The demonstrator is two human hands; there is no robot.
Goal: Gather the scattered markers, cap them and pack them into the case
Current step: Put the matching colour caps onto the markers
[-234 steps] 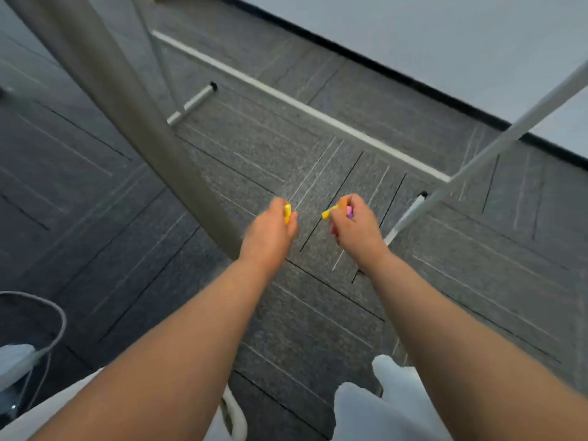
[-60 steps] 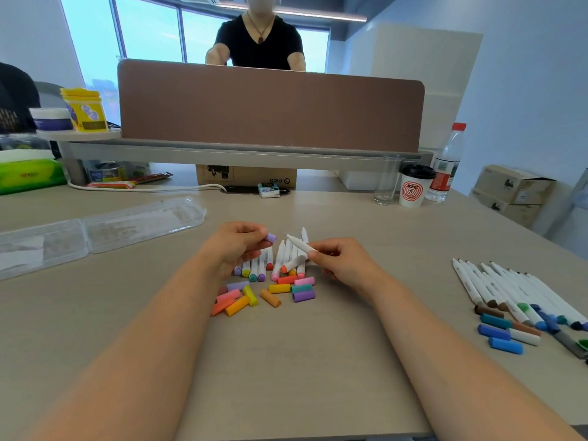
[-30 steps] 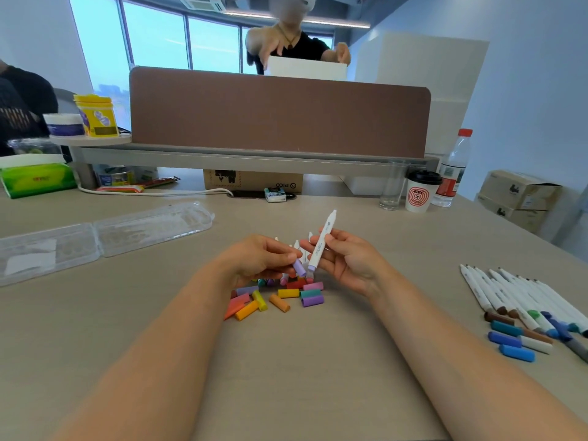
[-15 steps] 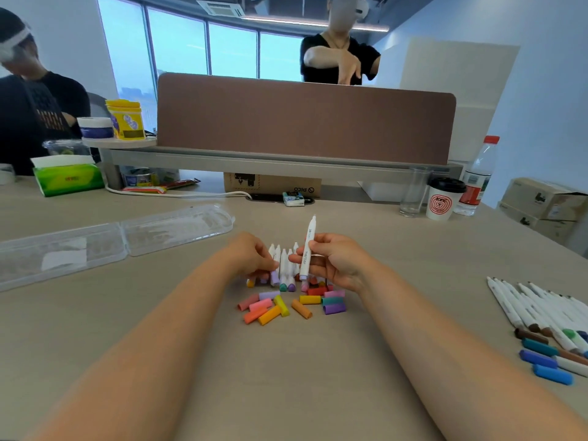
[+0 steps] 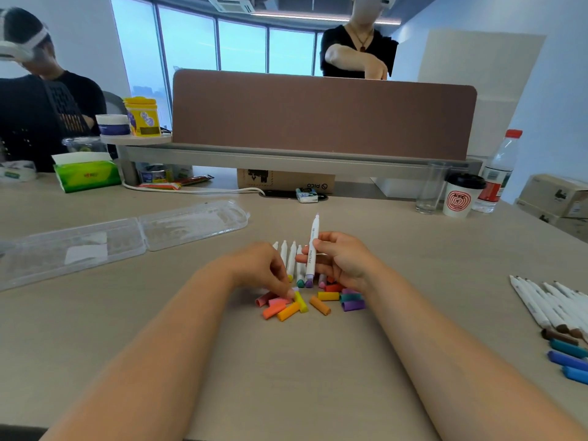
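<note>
My right hand (image 5: 343, 261) grips a white marker (image 5: 313, 246) upright, with a lilac cap on its lower end. Behind it several white markers (image 5: 291, 256) lie side by side on the table. In front of them lies a heap of loose coloured caps (image 5: 319, 305): pink, orange, yellow, teal, purple. My left hand (image 5: 264, 268) reaches down into that heap, its fingertips on a pink cap (image 5: 276, 301) and a yellow one; whether it holds one is hidden. The clear plastic case (image 5: 127, 237) lies open at the left.
A second row of white markers (image 5: 547, 307) with brown, teal and blue caps (image 5: 569, 361) lies at the right table edge. A glass (image 5: 429, 189), a paper cup (image 5: 459, 198) and a bottle (image 5: 498, 173) stand at the back right. Two people are beyond the table.
My left hand has dropped from the lying markers to the loose caps. My right hand keeps the marker upright. Earlier both hands were picking markers up off the floor.
</note>
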